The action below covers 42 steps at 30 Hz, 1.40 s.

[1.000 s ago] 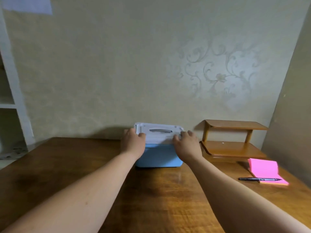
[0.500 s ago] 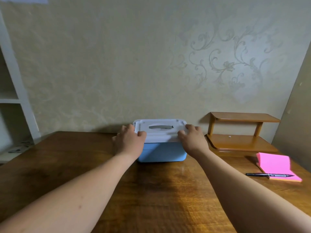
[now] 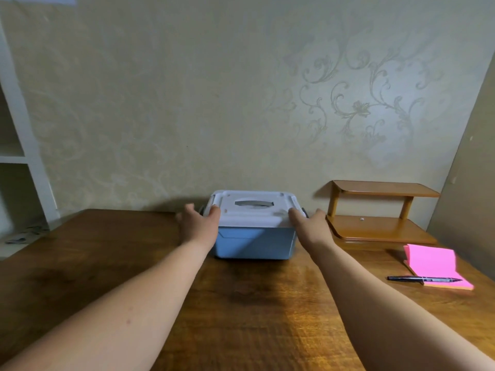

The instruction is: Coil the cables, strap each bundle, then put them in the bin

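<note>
Backdrop is a cream wall with scroll-pattern wallpaper (image 3: pixel 187 103). In front of it sits the dark brown wooden table (image 3: pixel 241 303), with a white open shelving unit (image 3: pixel 32 170) off its left edge. A small two-tier wooden desk shelf (image 3: pixel 380 231) stands at the back right. Your target, the pale blue plastic bin (image 3: pixel 254 245), sits at the table's far edge near the wall, just left of that shelf, with its white snap-on lid (image 3: pixel 254 218) on. A pink sticky-note pad (image 3: pixel 431 261) lies at front right, well clear of the bin. Your left hand (image 3: pixel 199 226) is at the lid's left end with the thumb on the front corner. Your right hand (image 3: pixel 312 227) mirrors it at the right end. Both look loose, fingers extended past the ends, and no closed grasp is visible. A black pen (image 3: pixel 423 279) lies across the pad's near edge. A dark side latch (image 3: pixel 304 210) shows by your right fingers, and the left one is mostly hidden. No cables are in view, so I can't tell if any are inside. Handling call: it's a rigid, thin-walled plastic box, likely light, with smooth sides that will slip on the varnished top. Brace it at both ends, pop the latches, and lift by the lid's end lips or the grey recessed handle (image 3: pixel 253 203).
</note>
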Tool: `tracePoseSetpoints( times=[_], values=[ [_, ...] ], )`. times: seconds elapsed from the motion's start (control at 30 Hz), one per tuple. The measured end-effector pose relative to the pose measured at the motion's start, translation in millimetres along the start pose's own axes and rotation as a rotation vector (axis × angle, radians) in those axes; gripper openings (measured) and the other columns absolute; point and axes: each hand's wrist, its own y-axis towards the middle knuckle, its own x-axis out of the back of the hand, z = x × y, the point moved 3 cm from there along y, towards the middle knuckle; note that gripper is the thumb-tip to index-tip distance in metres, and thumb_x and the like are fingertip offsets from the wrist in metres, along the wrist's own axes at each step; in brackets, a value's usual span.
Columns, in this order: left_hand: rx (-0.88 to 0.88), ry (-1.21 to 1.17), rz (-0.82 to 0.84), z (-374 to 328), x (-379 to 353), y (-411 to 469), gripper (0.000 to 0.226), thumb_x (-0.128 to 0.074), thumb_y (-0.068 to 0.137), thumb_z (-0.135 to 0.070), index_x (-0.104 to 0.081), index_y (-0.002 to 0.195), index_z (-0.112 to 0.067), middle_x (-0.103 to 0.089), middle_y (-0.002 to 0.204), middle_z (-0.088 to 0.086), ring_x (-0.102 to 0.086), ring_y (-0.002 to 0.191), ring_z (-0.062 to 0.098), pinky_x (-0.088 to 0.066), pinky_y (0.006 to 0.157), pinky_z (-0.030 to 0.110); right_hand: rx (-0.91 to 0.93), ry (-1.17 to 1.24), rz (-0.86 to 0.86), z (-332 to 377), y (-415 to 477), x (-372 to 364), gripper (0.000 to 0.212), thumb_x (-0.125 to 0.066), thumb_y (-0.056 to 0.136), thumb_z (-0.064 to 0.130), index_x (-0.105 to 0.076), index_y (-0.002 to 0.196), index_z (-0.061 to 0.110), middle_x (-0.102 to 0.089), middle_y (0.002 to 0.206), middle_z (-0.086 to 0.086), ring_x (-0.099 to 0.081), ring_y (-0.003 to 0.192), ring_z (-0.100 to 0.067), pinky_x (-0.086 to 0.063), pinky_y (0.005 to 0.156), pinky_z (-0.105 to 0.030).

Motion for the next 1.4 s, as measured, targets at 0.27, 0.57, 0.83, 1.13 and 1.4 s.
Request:
tracePoseSetpoints(
  times=[0.27, 0.57, 0.83, 1.13, 1.4],
  values=[
    [0.284, -0.393, 0.181, 19.3, -13.1, 3.0, 0.069, -0.069, 0.09, -0.058, -0.051, 0.141, -0.015, -0.067, 0.116, 0.006, -0.064, 0.1, 0.024, -0.048, 0.071, 0.037, 0.2, 0.123, -0.023, -1.3, -3.3, -3.0, 0.062, -0.059, 0.101, 0.037, -0.046, 0.159, 0.019, -0.057, 0.153, -0.002, -0.055, 0.131, -0.019, -0.045, 0.1, -0.034],
    [0.097, -0.269, 0.111, 4.3, -2.9, -7.0, 0.044, -0.066, 0.097, -0.043, -0.059, 0.131, -0.016, -0.069, 0.108, 0.007, -0.065, 0.093, 0.026, -0.049, 0.069, 0.035, 0.302, -0.106, 0.008, 6.1, 0.7, 5.6, 0.06, -0.058, 0.102, 0.034, -0.044, 0.159, 0.022, -0.06, 0.152, -0.007, -0.059, 0.134, -0.028, -0.049, 0.107, -0.042],
    [-0.077, -0.118, 0.118, -6.2, 5.7, -9.7, 0.012, -0.059, 0.105, -0.039, -0.064, 0.108, -0.028, -0.07, 0.1, -0.002, -0.067, 0.095, 0.023, -0.059, 0.087, 0.044, 0.278, -0.13, 0.002, 7.0, 2.5, 2.8, 0.055, -0.056, 0.102, 0.035, -0.05, 0.154, 0.019, -0.066, 0.141, -0.007, -0.063, 0.119, -0.025, -0.052, 0.095, -0.039],
    [-0.141, 0.135, 0.125, -9.4, 3.5, 4.6, 0.037, -0.049, 0.108, -0.045, -0.069, 0.11, -0.014, -0.072, 0.104, 0.011, -0.065, 0.092, 0.031, -0.051, 0.078, 0.041, 0.229, -0.229, 0.037, 11.8, 11.1, -1.5, 0.042, -0.049, 0.101, 0.037, -0.062, 0.136, 0.017, -0.072, 0.11, -0.005, -0.064, 0.094, -0.023, -0.043, 0.066, -0.033],
    [-0.088, 0.137, 0.172, -12.2, 1.6, -2.3, 0.079, -0.044, 0.108, -0.061, -0.035, 0.163, -0.006, -0.046, 0.163, 0.018, -0.045, 0.147, 0.04, -0.039, 0.116, 0.044, 0.247, -0.208, 0.09, 9.5, 10.6, -3.5, 0.054, -0.043, 0.108, 0.046, -0.052, 0.149, 0.012, -0.066, 0.132, -0.006, -0.062, 0.117, -0.026, -0.048, 0.09, -0.038]
  ],
)
